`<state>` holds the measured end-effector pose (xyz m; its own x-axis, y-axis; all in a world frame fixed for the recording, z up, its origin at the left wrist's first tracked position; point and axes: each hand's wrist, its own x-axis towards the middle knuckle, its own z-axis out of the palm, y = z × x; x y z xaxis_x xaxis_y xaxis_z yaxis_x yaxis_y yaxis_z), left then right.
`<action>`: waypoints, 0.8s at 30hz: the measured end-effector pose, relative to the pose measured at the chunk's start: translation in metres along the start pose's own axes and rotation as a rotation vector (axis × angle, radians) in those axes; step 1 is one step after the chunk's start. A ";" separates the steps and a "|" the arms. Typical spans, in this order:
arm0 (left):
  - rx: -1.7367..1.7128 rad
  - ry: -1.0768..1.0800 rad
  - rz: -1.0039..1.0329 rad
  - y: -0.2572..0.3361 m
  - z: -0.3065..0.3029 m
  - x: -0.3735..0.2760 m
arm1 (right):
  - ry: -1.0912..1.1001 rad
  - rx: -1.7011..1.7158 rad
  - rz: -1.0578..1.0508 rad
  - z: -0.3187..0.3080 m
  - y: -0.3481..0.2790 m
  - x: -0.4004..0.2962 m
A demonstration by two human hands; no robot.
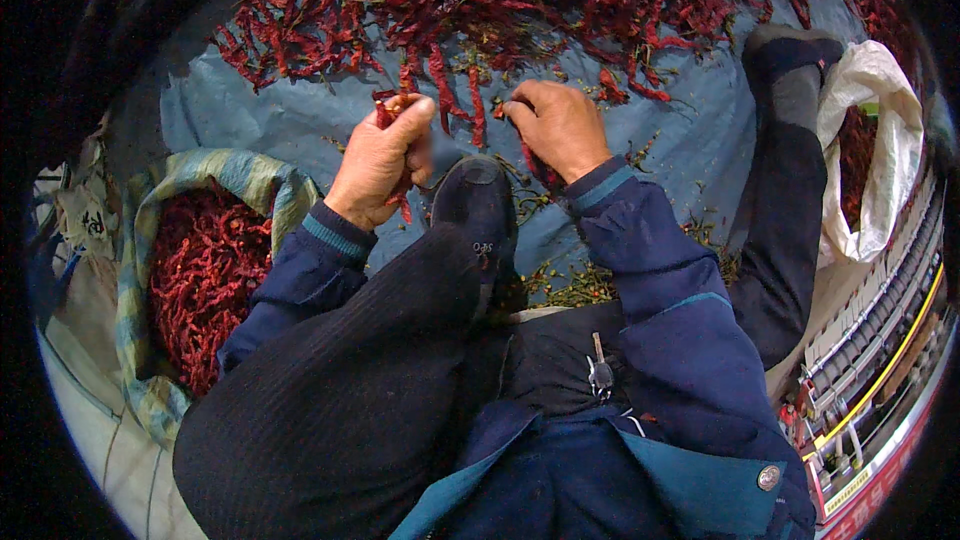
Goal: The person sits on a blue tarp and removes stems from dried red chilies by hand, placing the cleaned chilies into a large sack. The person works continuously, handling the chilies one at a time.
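My left hand (379,157) is closed around a few dried red chilli peppers (385,117); one tip pokes out above the thumb and another below the palm. To its right, my right hand (562,126) has thumb and forefinger pinched at a small reddish piece (498,109), apparently part of a chilli. More dark red pepper (537,165) shows under its palm, partly hidden by the fingers. Both hands are above a blue tarp (240,116). Just beyond them spreads a large heap of dried red chillies (480,0), with several loose pods at its near edge.
A checked woven sack (217,163) full of chillies stands at left. Broken-off stems (574,285) litter the tarp around a dark shoe (476,195). At right are an outstretched leg (784,165), a white sack (870,67) holding chillies, and a slatted metal structure (874,330). A key (600,371) lies at my lap.
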<state>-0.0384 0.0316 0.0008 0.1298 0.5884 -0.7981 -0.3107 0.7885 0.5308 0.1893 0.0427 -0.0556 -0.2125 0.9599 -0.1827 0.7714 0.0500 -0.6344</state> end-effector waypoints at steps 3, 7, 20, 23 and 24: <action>0.167 -0.034 0.020 0.000 0.007 -0.002 | -0.042 0.422 0.110 -0.011 0.005 0.000; 0.339 -0.047 0.103 -0.003 0.031 -0.007 | -0.117 0.370 0.212 -0.023 0.007 -0.004; 0.428 -0.070 0.054 -0.009 0.026 -0.009 | -0.217 0.461 0.172 -0.046 -0.018 -0.009; 0.424 -0.183 0.012 -0.005 0.035 -0.015 | -0.153 0.751 0.099 -0.048 -0.025 -0.018; 0.383 -0.249 -0.036 -0.003 0.033 -0.013 | -0.137 0.804 0.052 -0.049 -0.029 -0.020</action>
<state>-0.0082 0.0269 0.0189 0.3711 0.5474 -0.7501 0.0629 0.7911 0.6084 0.2005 0.0350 0.0028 -0.3000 0.9107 -0.2839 0.1271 -0.2568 -0.9581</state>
